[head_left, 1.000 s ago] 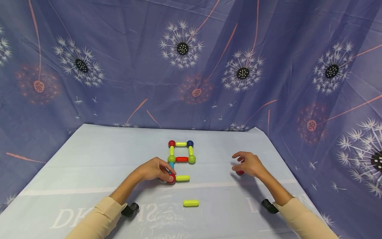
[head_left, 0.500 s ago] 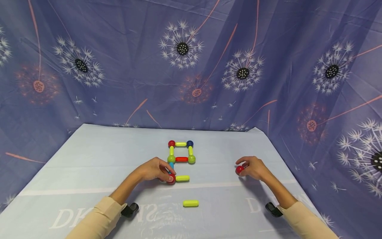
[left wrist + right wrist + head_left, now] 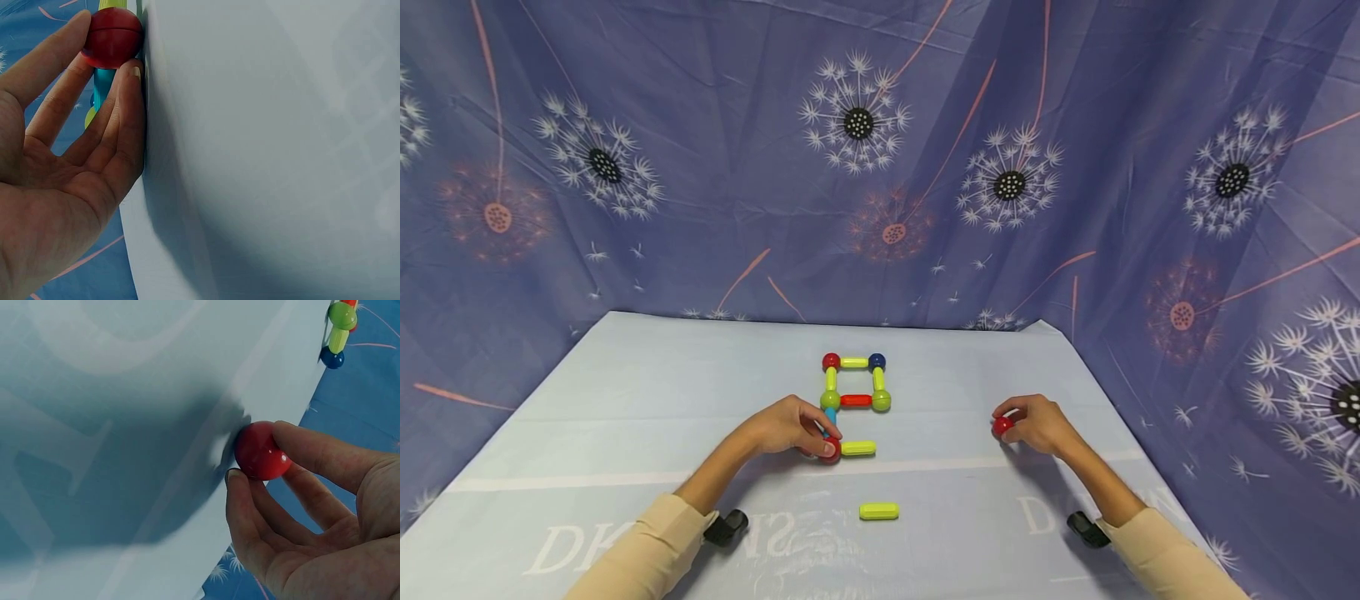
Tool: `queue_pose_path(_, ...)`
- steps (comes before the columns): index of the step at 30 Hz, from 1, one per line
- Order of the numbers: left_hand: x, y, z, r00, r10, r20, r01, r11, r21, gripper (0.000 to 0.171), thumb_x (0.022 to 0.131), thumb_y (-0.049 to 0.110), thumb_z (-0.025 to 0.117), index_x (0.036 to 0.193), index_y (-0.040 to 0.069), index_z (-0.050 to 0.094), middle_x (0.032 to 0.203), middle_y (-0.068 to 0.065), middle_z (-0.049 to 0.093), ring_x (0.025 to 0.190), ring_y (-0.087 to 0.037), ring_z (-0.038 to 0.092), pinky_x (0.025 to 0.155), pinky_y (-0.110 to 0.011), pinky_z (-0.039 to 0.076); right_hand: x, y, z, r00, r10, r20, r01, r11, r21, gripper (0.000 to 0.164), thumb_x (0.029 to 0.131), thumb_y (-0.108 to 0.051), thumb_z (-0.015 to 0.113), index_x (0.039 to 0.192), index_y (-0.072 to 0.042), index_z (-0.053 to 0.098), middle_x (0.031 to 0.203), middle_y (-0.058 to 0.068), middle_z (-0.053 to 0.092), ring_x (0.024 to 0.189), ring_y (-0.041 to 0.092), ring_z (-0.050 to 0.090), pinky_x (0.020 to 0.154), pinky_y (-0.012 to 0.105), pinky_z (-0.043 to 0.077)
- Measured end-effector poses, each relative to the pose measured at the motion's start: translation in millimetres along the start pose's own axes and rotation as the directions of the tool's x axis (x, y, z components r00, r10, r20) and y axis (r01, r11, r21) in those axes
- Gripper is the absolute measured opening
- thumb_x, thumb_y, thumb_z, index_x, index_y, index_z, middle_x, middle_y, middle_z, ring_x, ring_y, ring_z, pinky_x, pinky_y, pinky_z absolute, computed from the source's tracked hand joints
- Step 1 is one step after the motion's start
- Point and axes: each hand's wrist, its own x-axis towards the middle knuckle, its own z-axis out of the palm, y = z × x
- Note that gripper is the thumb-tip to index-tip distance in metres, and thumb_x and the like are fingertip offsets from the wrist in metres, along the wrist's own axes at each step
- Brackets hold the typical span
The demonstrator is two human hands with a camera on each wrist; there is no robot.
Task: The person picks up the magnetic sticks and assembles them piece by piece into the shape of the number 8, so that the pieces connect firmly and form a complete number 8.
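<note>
My left hand (image 3: 790,427) pinches a red ball (image 3: 114,39) between thumb and fingers. A blue rod (image 3: 831,417) joins that ball to a green ball (image 3: 830,400), and a yellow-green rod (image 3: 858,448) sticks out from its right side. Beyond, several balls and rods form a square, with a red rod (image 3: 856,400) as its near side. Over on the right, my right hand (image 3: 1036,423) grips a second red ball (image 3: 261,451) with its thumb and fingertips, low at the table surface. Whether this ball touches the cloth is unclear.
A loose yellow-green rod (image 3: 879,511) lies nearer to me on the cloth-covered table (image 3: 625,400). The square's far corners are a red ball (image 3: 831,362) and a dark blue ball (image 3: 877,361). A purple dandelion-print curtain (image 3: 737,167) hangs behind and beside the table.
My right hand has shifted slightly right and down, and its fingers have closed round the red ball there. The left hand keeps its hold in the same place.
</note>
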Motion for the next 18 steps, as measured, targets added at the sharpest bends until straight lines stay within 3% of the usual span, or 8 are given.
queue_pose_path(10,-2.1,1.1,-0.2,1.0,-0.009,-0.008,0.009,1.0,0.008,0.023,0.082,0.011,0.084,0.104,0.006,0.079,0.086,-0.008,0.077,0.074,-0.013,0.067,0.071,-0.031,0.057,0,0,3,1.0,-0.013,-0.012,0.013,1.0,0.021,0.034,0.073,-0.004,0.082,0.106,-0.005,0.076,0.094,0.013,0.075,0.085,0.024,0.065,0.066,0.032,0.048)
queue_pose_path(18,-1.2,2.0,-0.8,1.0,-0.003,0.005,0.003,1.0,0.006,0.026,0.082,0.009,0.083,0.107,0.003,0.078,0.088,-0.008,0.077,0.074,-0.012,0.067,0.072,-0.031,0.057,2,-14,15,0.999,-0.041,-0.009,0.042,0.998,0.04,0.032,0.074,-0.008,0.083,0.105,-0.007,0.077,0.093,0.009,0.076,0.084,0.021,0.066,0.067,0.032,0.048)
